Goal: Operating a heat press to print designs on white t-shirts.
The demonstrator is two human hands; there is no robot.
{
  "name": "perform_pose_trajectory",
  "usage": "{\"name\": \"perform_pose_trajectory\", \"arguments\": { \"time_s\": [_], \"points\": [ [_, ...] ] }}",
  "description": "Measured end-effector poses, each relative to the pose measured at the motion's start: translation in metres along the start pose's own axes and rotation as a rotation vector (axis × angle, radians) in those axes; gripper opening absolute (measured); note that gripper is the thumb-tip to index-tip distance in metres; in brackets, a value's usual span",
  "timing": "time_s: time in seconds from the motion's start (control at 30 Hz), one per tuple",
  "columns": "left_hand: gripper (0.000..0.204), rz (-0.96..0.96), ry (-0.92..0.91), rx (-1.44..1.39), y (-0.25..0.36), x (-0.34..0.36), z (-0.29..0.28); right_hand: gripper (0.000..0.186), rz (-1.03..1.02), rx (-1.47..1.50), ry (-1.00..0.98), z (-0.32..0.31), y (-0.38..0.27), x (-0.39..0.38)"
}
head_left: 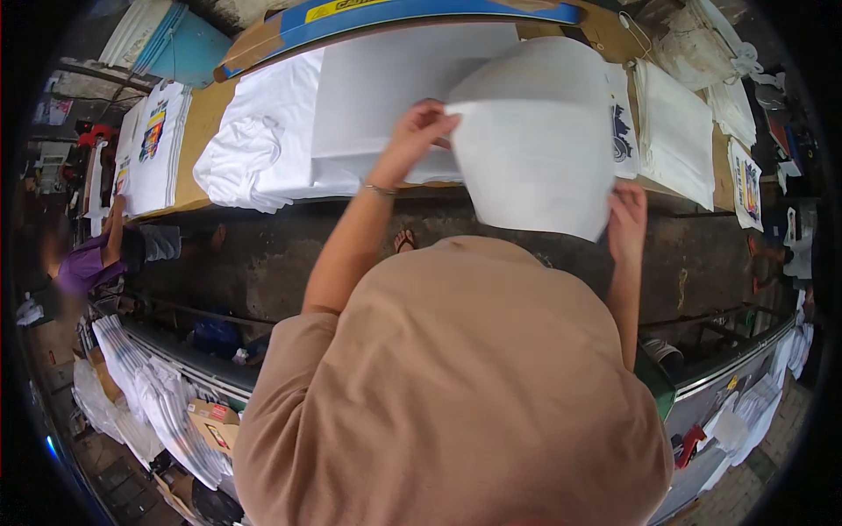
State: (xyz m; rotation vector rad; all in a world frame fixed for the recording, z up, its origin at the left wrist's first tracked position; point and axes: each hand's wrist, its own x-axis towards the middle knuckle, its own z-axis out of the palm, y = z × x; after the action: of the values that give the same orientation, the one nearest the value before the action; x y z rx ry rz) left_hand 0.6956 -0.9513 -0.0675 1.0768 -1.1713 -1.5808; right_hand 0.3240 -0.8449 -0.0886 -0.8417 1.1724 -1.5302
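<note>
A large, stiff white sheet (535, 162) is raised above the near edge of the table, bent over in a curve at its far end. My left hand (421, 138) pinches its left edge near the top of the front part. At the lower right edge of the sheet, my right hand (626, 219) has its fingers closed on the border. Beneath and to the left, a flat pale sheet (395, 92) lies over white fabric. Beside that, a bunched white shirt (250, 158) rests on the table. The raised sheet partly hides a printed white shirt (624, 131) on its right.
Folded white fabric (675, 131) is stacked on the brown table (197, 162). A long blue box (395, 16) lies along the far edge. Printed shirts (158, 131) and a blue bucket (184, 48) are at far left. A person in purple (88, 263) is at left.
</note>
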Motion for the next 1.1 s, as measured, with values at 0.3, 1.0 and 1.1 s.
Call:
{"name": "perform_pose_trajectory", "arguments": {
  "time_s": [0.3,1.0,1.1],
  "points": [
    [0.022,0.178,0.507,1.010,-0.027,-0.010,-0.176,0.028,-0.051,-0.782,-0.260,0.149,0.074,0.054],
    [0.037,-0.071,0.565,1.427,0.001,0.111,-0.207,0.046,-0.059,-1.168,-0.263,0.206,0.078,0.144],
    [0.039,-0.082,0.544,1.439,0.004,0.119,-0.206,0.047,-0.051,-1.203,-0.265,0.204,0.080,0.149]
  ]
}}
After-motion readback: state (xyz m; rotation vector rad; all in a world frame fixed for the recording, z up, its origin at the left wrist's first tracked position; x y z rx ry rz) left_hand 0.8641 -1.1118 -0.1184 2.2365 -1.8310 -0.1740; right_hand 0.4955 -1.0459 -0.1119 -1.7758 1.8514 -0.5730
